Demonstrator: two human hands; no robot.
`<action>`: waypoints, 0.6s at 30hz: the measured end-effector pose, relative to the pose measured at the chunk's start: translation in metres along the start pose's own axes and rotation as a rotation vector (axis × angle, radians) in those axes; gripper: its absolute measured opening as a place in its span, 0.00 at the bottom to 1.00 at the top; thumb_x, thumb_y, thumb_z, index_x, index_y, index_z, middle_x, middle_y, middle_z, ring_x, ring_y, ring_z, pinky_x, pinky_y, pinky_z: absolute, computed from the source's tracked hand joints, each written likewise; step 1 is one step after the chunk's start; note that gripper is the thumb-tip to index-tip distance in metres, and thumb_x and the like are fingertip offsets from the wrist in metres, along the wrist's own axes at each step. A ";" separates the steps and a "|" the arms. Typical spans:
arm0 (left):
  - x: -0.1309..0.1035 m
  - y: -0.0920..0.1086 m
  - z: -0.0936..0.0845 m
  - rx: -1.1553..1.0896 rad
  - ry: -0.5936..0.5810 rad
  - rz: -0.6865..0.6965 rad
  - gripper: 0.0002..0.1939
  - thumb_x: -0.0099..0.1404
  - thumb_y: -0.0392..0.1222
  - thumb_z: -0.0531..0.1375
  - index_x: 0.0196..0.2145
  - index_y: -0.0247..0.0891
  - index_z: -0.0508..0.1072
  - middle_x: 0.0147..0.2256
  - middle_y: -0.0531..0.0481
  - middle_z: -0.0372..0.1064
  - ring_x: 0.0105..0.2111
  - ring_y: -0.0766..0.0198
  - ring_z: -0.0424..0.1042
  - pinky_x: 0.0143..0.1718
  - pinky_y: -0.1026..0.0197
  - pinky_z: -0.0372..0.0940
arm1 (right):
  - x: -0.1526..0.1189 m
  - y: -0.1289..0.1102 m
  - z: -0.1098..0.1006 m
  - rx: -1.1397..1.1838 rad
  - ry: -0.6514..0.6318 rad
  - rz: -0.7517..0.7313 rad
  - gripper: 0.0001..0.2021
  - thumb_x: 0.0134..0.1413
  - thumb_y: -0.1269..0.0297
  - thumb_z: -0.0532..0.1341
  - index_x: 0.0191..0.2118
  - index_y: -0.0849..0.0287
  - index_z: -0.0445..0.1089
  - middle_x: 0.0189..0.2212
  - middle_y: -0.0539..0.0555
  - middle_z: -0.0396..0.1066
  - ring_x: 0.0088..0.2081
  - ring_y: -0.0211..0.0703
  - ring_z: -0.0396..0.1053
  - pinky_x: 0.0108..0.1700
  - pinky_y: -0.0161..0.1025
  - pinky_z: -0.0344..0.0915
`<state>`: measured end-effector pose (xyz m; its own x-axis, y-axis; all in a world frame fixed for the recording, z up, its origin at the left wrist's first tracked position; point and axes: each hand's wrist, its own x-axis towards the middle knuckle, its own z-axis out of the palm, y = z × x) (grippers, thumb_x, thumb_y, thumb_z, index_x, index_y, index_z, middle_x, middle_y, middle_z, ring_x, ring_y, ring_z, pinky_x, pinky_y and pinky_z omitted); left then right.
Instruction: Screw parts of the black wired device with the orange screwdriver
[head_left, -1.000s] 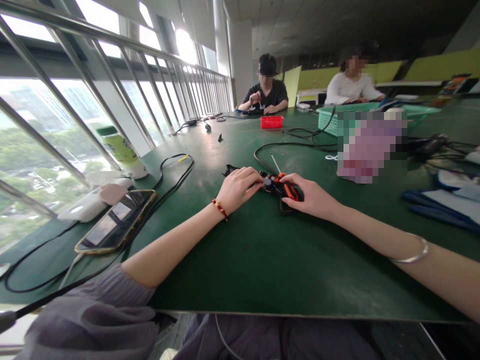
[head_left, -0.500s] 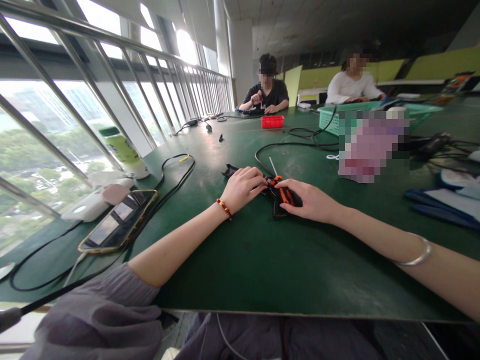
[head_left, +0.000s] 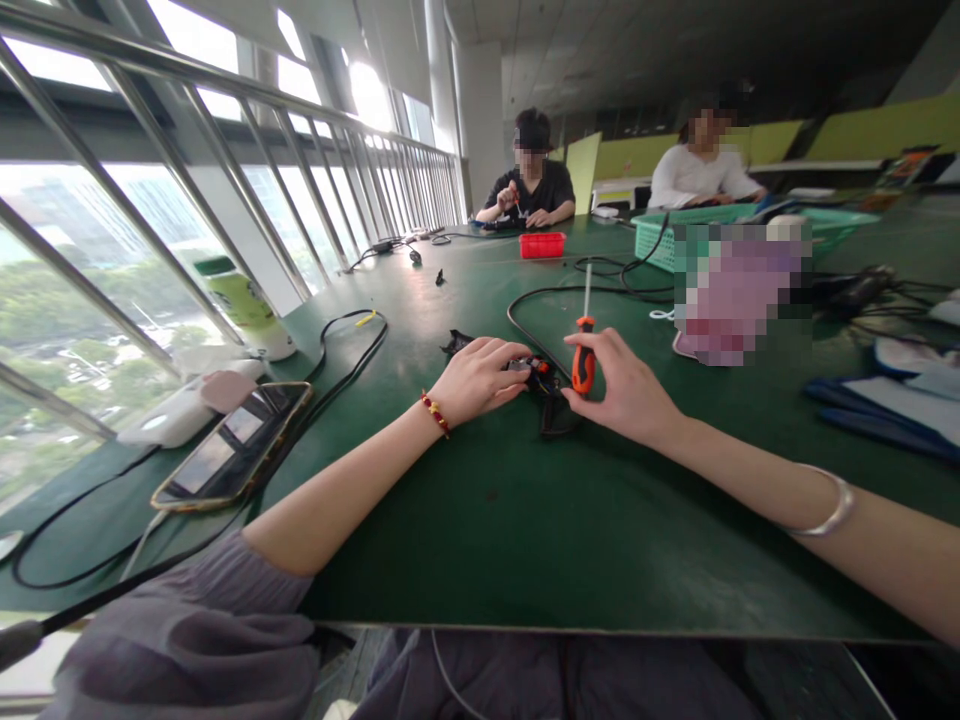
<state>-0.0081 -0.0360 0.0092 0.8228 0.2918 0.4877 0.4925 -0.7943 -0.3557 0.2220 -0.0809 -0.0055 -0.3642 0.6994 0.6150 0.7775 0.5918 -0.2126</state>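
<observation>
Beyond the near edge of the green tabletop (head_left: 487,560), a phone (head_left: 232,450) lies along the left edge, towards the near left corner. Farther in from the near edge, about midway along it, your left hand (head_left: 480,380) grasps a black device (head_left: 555,415) with bent fingers (they hide part of it). Just right of it, your right hand (head_left: 626,385) has its fingers closed around an orange-and-black screwdriver (head_left: 583,365), shaft pointing up and away from you. A green bottle (head_left: 244,305) stands by the left edge. Towards the far edge sits a red basket (head_left: 542,246), with a person in black (head_left: 553,185) behind it.
</observation>
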 end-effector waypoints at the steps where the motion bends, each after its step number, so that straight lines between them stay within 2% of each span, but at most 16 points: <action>1: 0.000 0.001 0.000 -0.020 0.002 -0.028 0.11 0.67 0.44 0.51 0.39 0.42 0.73 0.46 0.48 0.68 0.42 0.63 0.66 0.45 0.58 0.60 | 0.000 0.000 -0.002 -0.017 0.052 0.014 0.25 0.47 0.61 0.60 0.52 0.58 0.55 0.42 0.59 0.61 0.44 0.50 0.64 0.46 0.44 0.64; 5: -0.002 -0.001 0.001 -0.084 0.021 -0.171 0.13 0.65 0.47 0.53 0.42 0.40 0.71 0.46 0.47 0.68 0.44 0.61 0.66 0.48 0.57 0.59 | 0.000 -0.003 -0.010 -0.024 0.130 0.015 0.18 0.50 0.59 0.58 0.46 0.57 0.57 0.37 0.56 0.63 0.38 0.47 0.65 0.41 0.42 0.63; 9: -0.008 -0.012 0.011 -0.100 -0.009 -0.325 0.25 0.61 0.53 0.56 0.51 0.35 0.64 0.50 0.43 0.66 0.51 0.56 0.63 0.55 0.53 0.55 | -0.001 -0.010 -0.021 0.015 0.153 0.017 0.11 0.55 0.57 0.53 0.43 0.54 0.60 0.30 0.52 0.64 0.31 0.44 0.65 0.39 0.42 0.62; 13: -0.014 -0.021 0.021 -0.100 -0.089 -0.427 0.37 0.59 0.59 0.56 0.57 0.30 0.57 0.50 0.41 0.66 0.52 0.55 0.62 0.59 0.51 0.48 | -0.003 -0.017 -0.035 0.129 0.218 0.038 0.11 0.55 0.57 0.52 0.42 0.53 0.61 0.30 0.53 0.66 0.30 0.44 0.65 0.37 0.44 0.62; 15: -0.014 -0.022 0.022 -0.097 -0.118 -0.440 0.38 0.59 0.60 0.55 0.58 0.30 0.56 0.50 0.42 0.66 0.51 0.56 0.62 0.59 0.51 0.48 | -0.004 -0.018 -0.040 0.222 0.234 0.071 0.08 0.55 0.57 0.52 0.39 0.52 0.63 0.32 0.53 0.67 0.31 0.45 0.66 0.35 0.44 0.62; 18: -0.012 -0.019 0.018 -0.043 -0.141 -0.459 0.36 0.59 0.62 0.54 0.56 0.31 0.60 0.47 0.41 0.67 0.48 0.53 0.63 0.53 0.51 0.54 | -0.004 -0.019 -0.042 0.393 0.232 0.129 0.08 0.55 0.56 0.52 0.32 0.53 0.63 0.32 0.52 0.67 0.28 0.42 0.66 0.31 0.42 0.63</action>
<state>-0.0222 -0.0144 -0.0044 0.5550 0.6846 0.4725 0.8042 -0.5867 -0.0946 0.2305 -0.1114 0.0283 -0.1185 0.6956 0.7085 0.5396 0.6441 -0.5421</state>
